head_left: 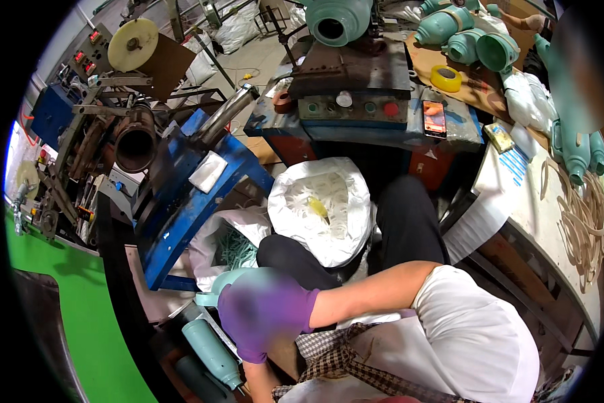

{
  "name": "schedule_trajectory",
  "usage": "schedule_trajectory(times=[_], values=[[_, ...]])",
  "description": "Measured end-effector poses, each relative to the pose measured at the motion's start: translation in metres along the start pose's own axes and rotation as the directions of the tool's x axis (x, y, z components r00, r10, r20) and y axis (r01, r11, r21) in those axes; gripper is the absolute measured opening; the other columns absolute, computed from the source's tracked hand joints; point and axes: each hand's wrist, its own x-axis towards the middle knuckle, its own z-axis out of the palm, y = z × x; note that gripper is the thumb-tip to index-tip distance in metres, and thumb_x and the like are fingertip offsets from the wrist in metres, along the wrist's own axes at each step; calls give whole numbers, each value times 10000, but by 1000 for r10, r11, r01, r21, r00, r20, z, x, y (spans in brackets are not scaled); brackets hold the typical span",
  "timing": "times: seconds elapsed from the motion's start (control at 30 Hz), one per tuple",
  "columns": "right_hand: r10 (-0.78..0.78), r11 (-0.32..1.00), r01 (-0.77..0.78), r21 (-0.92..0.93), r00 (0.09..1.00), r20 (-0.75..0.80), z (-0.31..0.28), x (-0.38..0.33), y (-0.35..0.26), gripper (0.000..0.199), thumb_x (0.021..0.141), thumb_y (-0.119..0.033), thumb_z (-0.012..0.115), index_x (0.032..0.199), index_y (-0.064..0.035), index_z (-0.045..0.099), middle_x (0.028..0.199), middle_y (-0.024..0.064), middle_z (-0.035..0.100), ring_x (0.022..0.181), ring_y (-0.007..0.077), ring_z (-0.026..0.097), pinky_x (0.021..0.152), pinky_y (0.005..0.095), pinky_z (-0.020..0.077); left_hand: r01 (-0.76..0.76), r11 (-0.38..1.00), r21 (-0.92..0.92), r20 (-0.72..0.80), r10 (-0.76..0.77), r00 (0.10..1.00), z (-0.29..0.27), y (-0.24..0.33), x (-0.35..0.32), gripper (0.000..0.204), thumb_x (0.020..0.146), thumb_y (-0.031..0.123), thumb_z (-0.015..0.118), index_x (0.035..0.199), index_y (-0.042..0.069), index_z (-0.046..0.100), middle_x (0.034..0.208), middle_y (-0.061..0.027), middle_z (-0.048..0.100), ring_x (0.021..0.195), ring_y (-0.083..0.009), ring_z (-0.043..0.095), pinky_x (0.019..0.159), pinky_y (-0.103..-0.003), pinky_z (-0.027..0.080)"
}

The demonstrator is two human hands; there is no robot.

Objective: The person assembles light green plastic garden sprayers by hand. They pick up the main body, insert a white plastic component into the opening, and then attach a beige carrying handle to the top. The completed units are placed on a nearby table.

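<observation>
Purple gloves cover both my hands, which come together low and left of the middle, over my left thigh. My left hand [246, 341] grips a teal plastic jug shell [229, 278]; its rounded side and a handle loop stick out beyond the gloves. My right hand [290, 303] reaches across from the right and lies against the same shell. A blur smears its fingers, so I cannot see whether they are closed. The rest of the shell is hidden under the gloves. Just below lies another teal shell [211, 349], on its side.
Between my knees stands a white sack [285, 195] of pale plastic trimmings with a yellow-handled tool [317, 207] on top. Left of it, another sack [204, 245] holds teal strips. A blue-framed machine [238, 161] is at left; a bench [356, 131] with buttons and a phone [434, 119] is ahead.
</observation>
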Motion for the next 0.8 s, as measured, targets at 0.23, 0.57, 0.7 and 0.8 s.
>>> schedule_trajectory(times=[0.23,0.57,0.7,0.8], values=[[-29,984,36,173,998,-47,-30,-41,9,206,781,-55,685,984,-22,707,975,192,701,891,378,693,748,445,565,-172,916,362,140,128,982,7,35,42,721,757,374,781,1344,42,525,1319,-162,609,1289,-405,540,1178,-598,260],[97,664,-720,-202,351,-931,-263,-366,114,171,844,-52,767,1012,-28,741,1008,105,713,896,252,693,844,347,544,-853,493,173,634,607,479,-23,83,-4,493,839,325,686,1312,229,587,1403,4,556,1346,-248,497,1130,-574,319],[297,313,-949,-38,136,-945,-305,-483,160,266,828,-193,800,1036,-34,753,1062,137,710,984,301,686,887,375,536,-956,-115,270,784,603,149,2,85,-20,703,844,207,620,1504,121,393,1602,-68,310,1450,-237,368,1193,-405,318],[348,141,-989,49,3,-937,-299,-517,191,277,819,-234,791,1029,-54,768,1032,154,699,984,322,674,896,403,520,-864,-340,370,834,532,147,9,81,-30,795,835,124,556,1556,12,240,1647,-141,191,1502,-261,274,1245,-361,250]])
